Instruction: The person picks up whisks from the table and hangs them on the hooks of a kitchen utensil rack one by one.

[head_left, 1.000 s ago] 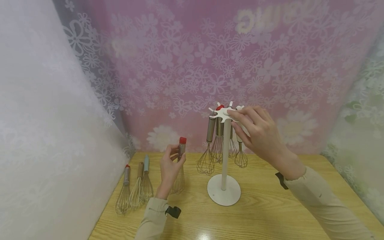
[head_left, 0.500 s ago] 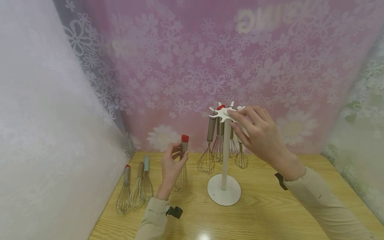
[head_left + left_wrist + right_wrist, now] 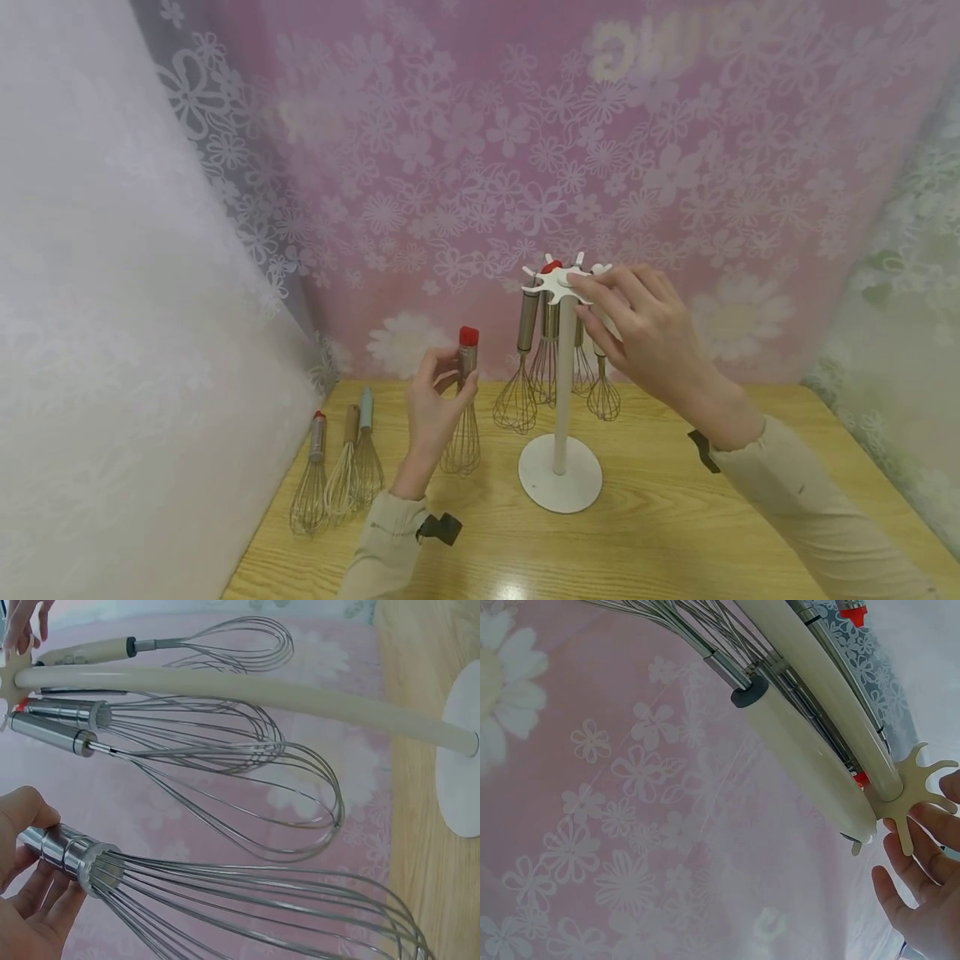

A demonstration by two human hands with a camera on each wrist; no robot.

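Observation:
My left hand [image 3: 441, 406] pinches the silver handle of a red-capped whisk [image 3: 462, 437], which hangs upright left of the white stand [image 3: 564, 392]. In the left wrist view this whisk [image 3: 71, 853] slants across the front, its cap out of sight. Fingers and thumb of my right hand [image 3: 651, 333] grip the hooked top [image 3: 553, 286] of the stand, index finger above. Several whisks hang there: a plain silver one [image 3: 527, 321], a red-topped one [image 3: 550, 321] and a cream-handled one [image 3: 802, 754] among them. Up close in the right wrist view, bare hooks [image 3: 930, 761] meet my right hand [image 3: 930, 889].
Left on the wooden table [image 3: 645, 533] lie a red-tipped whisk [image 3: 317, 440], a brown-handled whisk [image 3: 350, 427] and a light-blue-handled whisk [image 3: 366, 412]. The stand's round base [image 3: 543, 492] rests mid-table. Flowered pink cloth [image 3: 465, 167] rises behind, with pale cloth [image 3: 135, 333] at the left.
My left hand has brought the red-capped whisk slightly right and up, closer to the stand. The right hand stays at the stand's top.

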